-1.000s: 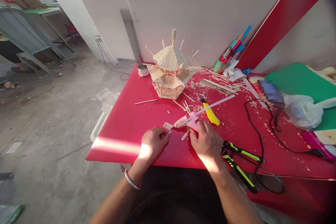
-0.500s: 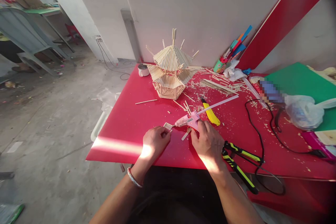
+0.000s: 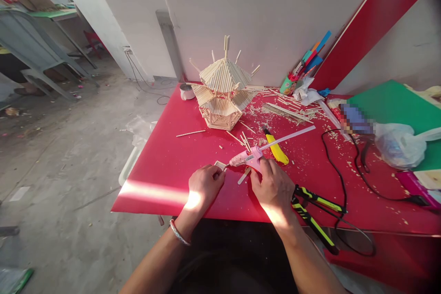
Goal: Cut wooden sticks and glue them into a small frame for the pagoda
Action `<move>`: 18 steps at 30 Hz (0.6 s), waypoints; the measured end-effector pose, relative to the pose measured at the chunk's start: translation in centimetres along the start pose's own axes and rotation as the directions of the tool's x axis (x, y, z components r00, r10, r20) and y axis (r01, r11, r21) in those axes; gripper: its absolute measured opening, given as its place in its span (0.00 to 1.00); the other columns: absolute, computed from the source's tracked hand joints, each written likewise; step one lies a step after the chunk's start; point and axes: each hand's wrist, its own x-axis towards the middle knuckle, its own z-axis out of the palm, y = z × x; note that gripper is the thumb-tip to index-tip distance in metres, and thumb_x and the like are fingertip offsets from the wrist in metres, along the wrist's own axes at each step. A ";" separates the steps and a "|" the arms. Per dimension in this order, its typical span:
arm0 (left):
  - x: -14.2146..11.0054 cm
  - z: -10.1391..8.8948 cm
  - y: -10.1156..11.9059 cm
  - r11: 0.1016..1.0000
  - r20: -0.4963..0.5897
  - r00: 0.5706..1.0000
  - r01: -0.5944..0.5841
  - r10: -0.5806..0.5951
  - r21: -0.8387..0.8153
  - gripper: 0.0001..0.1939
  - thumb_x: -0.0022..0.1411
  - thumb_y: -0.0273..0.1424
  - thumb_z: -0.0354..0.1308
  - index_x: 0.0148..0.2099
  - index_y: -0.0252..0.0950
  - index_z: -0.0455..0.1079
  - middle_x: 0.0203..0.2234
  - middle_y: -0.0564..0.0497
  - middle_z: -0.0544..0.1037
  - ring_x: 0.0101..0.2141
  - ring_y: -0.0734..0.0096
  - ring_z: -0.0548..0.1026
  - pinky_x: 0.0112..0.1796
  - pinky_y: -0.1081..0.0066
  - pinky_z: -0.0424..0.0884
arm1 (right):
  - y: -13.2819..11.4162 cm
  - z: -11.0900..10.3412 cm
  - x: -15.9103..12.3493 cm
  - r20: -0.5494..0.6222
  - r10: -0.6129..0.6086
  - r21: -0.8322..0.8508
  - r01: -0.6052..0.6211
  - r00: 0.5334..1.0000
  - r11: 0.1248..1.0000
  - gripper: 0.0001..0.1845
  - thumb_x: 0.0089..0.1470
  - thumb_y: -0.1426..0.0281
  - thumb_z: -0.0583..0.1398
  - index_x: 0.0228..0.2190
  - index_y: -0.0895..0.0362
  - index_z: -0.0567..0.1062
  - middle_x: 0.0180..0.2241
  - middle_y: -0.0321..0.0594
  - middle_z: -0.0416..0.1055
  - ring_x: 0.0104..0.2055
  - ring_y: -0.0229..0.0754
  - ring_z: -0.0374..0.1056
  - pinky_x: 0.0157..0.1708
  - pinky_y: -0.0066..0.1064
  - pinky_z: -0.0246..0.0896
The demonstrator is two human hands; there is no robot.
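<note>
My right hand [image 3: 274,183] is wrapped round the handle of a pink hot glue gun [image 3: 246,158], a long clear glue stick [image 3: 289,135] sticking out of its back. Its nozzle points left and meets, or nearly meets, a small wooden stick frame [image 3: 220,164]. My left hand [image 3: 206,184] pinches that frame between thumb and fingers, which hide part of it. Behind the hands stands a pagoda model [image 3: 224,87] built of thin wooden sticks. A flat craft stick [image 3: 244,176] lies under the glue gun, and short sticks [image 3: 245,141] rest just behind it.
On the red table [image 3: 155,165] lie a yellow utility knife [image 3: 276,147], black-and-yellow pliers [image 3: 315,216] and a black cable [image 3: 330,161]. Loose sticks and shavings [image 3: 292,105] spread behind. A white cup [image 3: 187,92], a pen holder [image 3: 288,84] and a plastic bag [image 3: 398,147] stand farther off.
The view has shifted very slightly. My left hand has turned a little, and the frame sits a touch closer to the glue gun's nozzle. My right hand keeps its grip.
</note>
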 end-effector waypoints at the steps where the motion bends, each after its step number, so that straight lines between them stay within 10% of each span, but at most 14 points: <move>1: 0.0 0.0 0.0 1.000 0.000 1.000 -0.004 0.004 0.005 0.12 0.61 0.36 0.56 0.28 0.39 0.75 0.26 0.51 0.77 0.28 0.69 0.71 0.27 0.72 0.54 | 0.0 0.0 0.0 0.000 -0.002 -0.001 0.002 1.000 1.000 0.10 0.59 0.68 0.58 0.41 0.59 0.73 0.32 0.40 0.71 0.32 0.42 0.65 0.31 0.31 0.53; 18: -0.4 0.2 0.3 0.998 -0.019 0.999 0.034 -0.033 0.050 0.13 0.63 0.37 0.55 0.30 0.39 0.76 0.27 0.51 0.78 0.30 0.69 0.73 0.27 0.72 0.54 | 0.4 0.1 -0.4 -0.043 -0.002 0.022 0.003 0.999 1.000 0.10 0.58 0.68 0.57 0.40 0.59 0.73 0.31 0.41 0.72 0.31 0.42 0.64 0.30 0.31 0.52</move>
